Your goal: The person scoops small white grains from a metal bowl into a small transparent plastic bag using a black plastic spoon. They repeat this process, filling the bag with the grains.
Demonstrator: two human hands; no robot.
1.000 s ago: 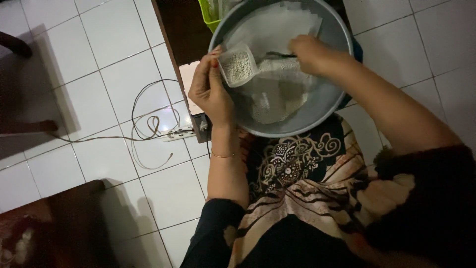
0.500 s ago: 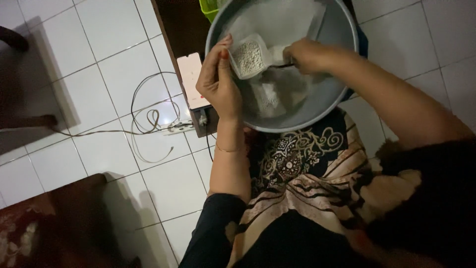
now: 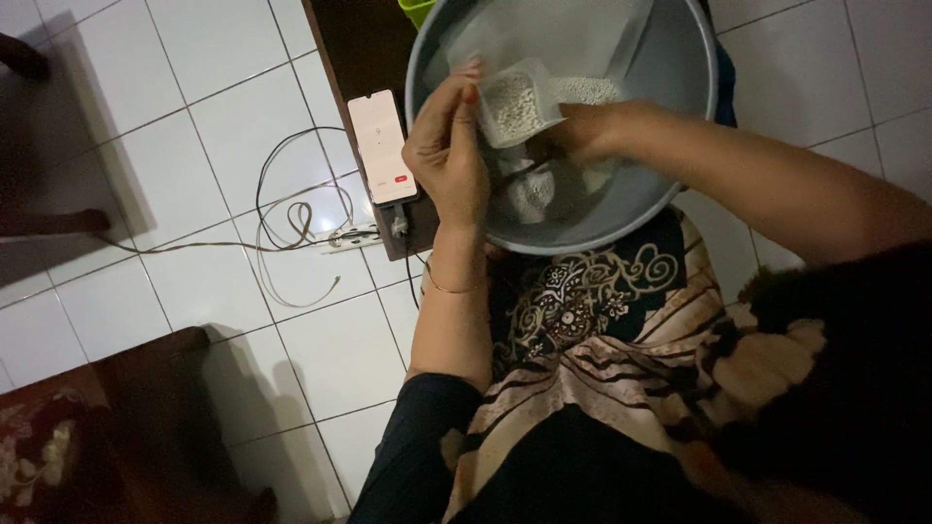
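Note:
A large grey metal basin (image 3: 680, 146) rests on my lap. Over it, my left hand (image 3: 445, 155) pinches the edge of a small clear plastic bag (image 3: 515, 102) filled with little white beads. My right hand (image 3: 582, 131) reaches into the basin right beside the bag; its fingers are curled and partly hidden, and I cannot tell whether they grip it. More white beads (image 3: 587, 90) and clear plastic lie inside the basin.
A smartphone (image 3: 381, 146) with a lit screen lies on a dark wooden table edge (image 3: 345, 58) left of the basin, with a white cable (image 3: 291, 223) looping over the white tiled floor. A green container (image 3: 417, 10) sits at the top. Dark furniture stands at bottom left.
The view has shifted so the basin sits higher and the phone shows. My left hand keeps hold of the bead bag; my right hand stays in the basin close to it.

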